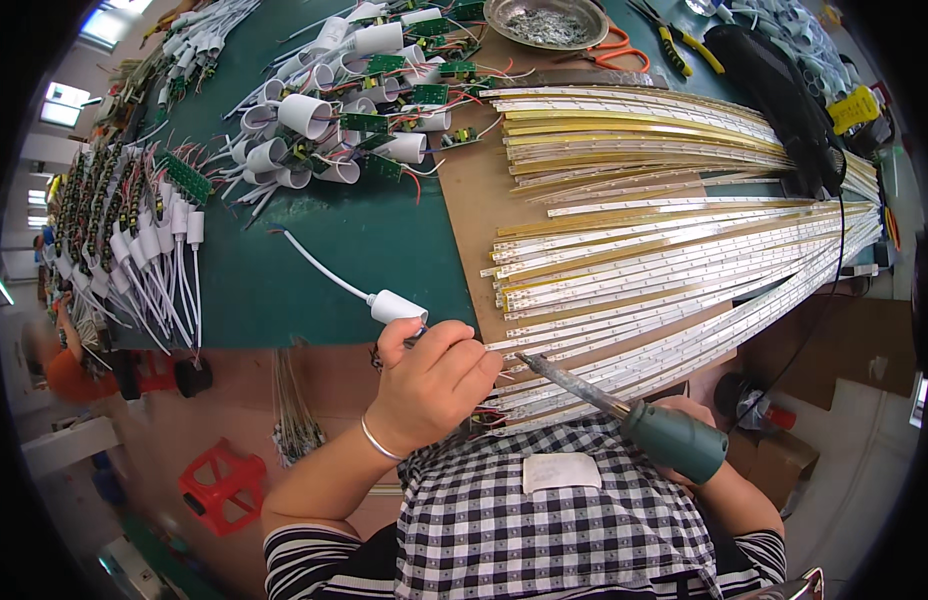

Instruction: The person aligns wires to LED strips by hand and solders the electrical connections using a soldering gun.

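My left hand [431, 385] is closed around the wired end of a white plastic cap [396, 305]. A white cable [324, 265] runs from the cap over the green mat, its bare wire ends pointing up and left. My right hand [684, 412] grips a soldering iron [674, 437] by its dark green handle, mostly hiding the fingers. The iron's tip reaches left, close to the fingertips of my left hand. Beneath the tip lie the near ends of white LED strips [624, 345]. Thin wires show by my left fingers; what they join is hidden.
More LED strips [634, 130] lie behind, under a black heat gun-like tool [774, 90]. Caps with green circuit boards [364, 123] are heaped at the back, with another bundle [149, 235] leftward. A metal bowl [546, 22], orange scissors [619, 55] and yellow-handled pliers [674, 52] lie farther off.
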The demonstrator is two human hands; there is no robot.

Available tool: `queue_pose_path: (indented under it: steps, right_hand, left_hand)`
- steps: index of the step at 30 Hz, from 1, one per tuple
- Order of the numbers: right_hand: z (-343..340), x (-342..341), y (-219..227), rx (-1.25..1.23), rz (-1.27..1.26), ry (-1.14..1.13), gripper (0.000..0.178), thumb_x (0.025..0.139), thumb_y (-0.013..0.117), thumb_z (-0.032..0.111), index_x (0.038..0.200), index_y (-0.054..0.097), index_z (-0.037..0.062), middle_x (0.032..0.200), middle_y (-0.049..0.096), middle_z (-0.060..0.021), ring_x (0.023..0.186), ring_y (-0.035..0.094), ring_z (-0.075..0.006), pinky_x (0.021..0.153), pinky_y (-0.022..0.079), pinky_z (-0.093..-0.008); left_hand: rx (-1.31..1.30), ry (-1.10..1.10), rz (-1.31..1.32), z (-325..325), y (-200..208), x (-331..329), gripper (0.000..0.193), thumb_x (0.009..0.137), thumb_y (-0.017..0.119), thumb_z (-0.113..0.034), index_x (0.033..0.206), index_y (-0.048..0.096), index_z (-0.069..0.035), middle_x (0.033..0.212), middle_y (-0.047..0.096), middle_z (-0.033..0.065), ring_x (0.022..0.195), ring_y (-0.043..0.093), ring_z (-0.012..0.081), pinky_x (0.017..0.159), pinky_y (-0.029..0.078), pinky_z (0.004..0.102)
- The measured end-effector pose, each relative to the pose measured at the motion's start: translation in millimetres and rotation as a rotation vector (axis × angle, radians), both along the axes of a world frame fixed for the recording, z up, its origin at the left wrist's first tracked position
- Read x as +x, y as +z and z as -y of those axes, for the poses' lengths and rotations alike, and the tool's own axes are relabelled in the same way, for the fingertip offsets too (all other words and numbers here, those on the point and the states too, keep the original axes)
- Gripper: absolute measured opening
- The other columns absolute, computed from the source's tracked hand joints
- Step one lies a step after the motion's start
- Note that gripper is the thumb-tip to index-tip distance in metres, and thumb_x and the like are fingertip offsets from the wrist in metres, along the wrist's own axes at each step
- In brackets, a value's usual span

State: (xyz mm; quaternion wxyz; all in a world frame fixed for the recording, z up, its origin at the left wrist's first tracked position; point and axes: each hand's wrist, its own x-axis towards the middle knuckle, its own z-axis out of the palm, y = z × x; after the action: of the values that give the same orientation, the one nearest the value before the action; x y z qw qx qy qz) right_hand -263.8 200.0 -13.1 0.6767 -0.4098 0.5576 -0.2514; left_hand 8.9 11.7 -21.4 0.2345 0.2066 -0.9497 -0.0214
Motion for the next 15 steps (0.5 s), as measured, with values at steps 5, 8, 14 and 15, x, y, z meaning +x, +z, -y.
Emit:
queue_pose_path:
  steps: [5, 8, 14, 15]
  right_hand:
    - [-13, 7, -14, -0.494, -0.157, -0.038, 0.03, 0.093, 0.047, 0.012, 0.115, 0.048, -0.0092, 0.101, 0.062, -0.0289, 0.072, 0.068, -0.0335, 0.052, 0.059, -0.0362]
    - [-14, 14, -15, -0.23, -0.231, -0.248, 0.032, 0.077, 0.065, 0.034, 0.091, 0.064, 0.0049, 0.085, 0.066, -0.0081, 0.078, 0.064, -0.0276, 0.07, 0.052, -0.0337]
    - [-14, 7, -19, -0.33, 0.019, -0.151, 0.05, 0.077, 0.074, 0.018, 0.115, 0.05, -0.004, 0.097, 0.065, -0.0193, 0.085, 0.067, -0.0273, 0.072, 0.057, -0.0345]
    - [-17, 5, -22, -0.329, 0.019, -0.151, 0.05, 0.077, 0.074, 0.018, 0.115, 0.05, -0.004, 0.097, 0.065, -0.0193, 0.085, 0.067, -0.0273, 0.072, 0.057, -0.0345]
  left_hand:
    - [0.027, -0.005, -0.004, 2, 0, 0, 0.014, 0.068, 0.069, -0.016, 0.081, 0.065, -0.016, 0.08, 0.058, -0.0052, 0.088, 0.059, 0.0141, 0.094, 0.025, 0.0425]
    - [0.041, -0.014, -0.009, 1, 1, -1, 0.013, 0.068, 0.069, -0.015, 0.081, 0.065, -0.016, 0.08, 0.058, -0.005, 0.089, 0.059, 0.0143, 0.093, 0.026, 0.0422]
    - [0.063, -0.022, -0.016, 1, 1, -1, 0.013, 0.069, 0.069, -0.014, 0.081, 0.065, -0.014, 0.08, 0.058, -0.0043, 0.09, 0.059, 0.0146, 0.093, 0.027, 0.0411]
    - [0.066, -0.022, -0.019, 1, 1, -1, 0.013, 0.069, 0.068, -0.014, 0.081, 0.065, -0.014, 0.08, 0.058, -0.0041, 0.09, 0.059, 0.0147, 0.093, 0.027, 0.0409]
